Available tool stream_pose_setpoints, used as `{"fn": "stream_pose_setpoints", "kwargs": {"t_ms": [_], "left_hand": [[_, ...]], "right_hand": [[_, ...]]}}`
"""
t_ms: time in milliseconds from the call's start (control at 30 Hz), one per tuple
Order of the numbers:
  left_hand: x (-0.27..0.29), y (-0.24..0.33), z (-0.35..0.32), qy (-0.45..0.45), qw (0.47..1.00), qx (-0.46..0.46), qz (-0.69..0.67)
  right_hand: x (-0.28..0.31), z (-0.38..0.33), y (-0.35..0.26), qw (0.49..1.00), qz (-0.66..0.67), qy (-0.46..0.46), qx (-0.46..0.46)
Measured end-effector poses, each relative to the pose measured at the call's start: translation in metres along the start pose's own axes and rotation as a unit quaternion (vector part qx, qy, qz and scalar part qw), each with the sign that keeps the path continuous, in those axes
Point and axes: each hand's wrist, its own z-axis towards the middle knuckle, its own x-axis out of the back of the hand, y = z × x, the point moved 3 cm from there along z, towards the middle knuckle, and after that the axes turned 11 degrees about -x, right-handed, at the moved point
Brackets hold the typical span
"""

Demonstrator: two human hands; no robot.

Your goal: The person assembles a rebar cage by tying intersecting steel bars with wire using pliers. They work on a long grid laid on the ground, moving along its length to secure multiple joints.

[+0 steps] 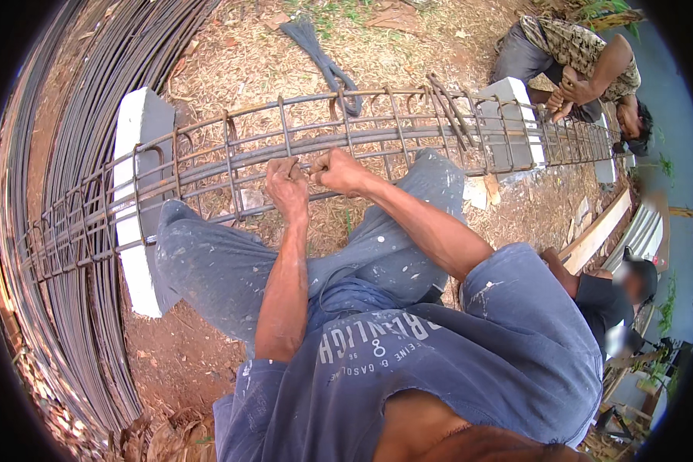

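Note:
A long rebar cage (pixel 285 125) with square stirrups lies across in front of me, above my knees. My left hand (pixel 286 187) is closed, its fingers bent at the cage's near bars. Close beside it my right hand (pixel 340 171) pinches at the same spot, fingertips almost meeting the left ones. Whatever thin thing may be between the fingers is hidden. Two dark metal rods (pixel 450 113), or a long-handled tool, rest slanted on the cage to the right. Beyond the cage lies a folded bundle of grey wire (pixel 316 54), its looped end reaching the far bars.
White blocks, one left (pixel 140 123) and one right (pixel 508 96), support the cage. Long steel bars (pixel 92 154) are stacked at left. Another person (pixel 574 61) crouches at the cage's far right end, hands together. A second person (pixel 604 304) is behind at right, near a wooden plank (pixel 600 229).

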Motion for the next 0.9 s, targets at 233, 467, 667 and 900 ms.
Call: {"fn": "stream_pose_setpoints", "kwargs": {"t_ms": [233,467,667,900], "left_hand": [[0.002,-0.012,0.021,-0.137,0.980,-0.144,0.028],[0.004,0.006,0.018,-0.186,0.967,-0.142,0.097],[0.001,0.065,-0.032,-0.274,0.925,-0.227,0.130],[-0.033,0.053,-0.038,-0.305,0.932,-0.122,0.154]], "right_hand": [[0.149,-0.035,0.032,0.977,0.003,0.209,-0.047],[0.276,0.009,0.225,0.921,-0.310,0.169,-0.165],[0.268,0.026,0.183,0.860,-0.320,0.294,-0.266],[0.213,-0.042,0.033,0.931,-0.338,0.133,-0.038]]}}
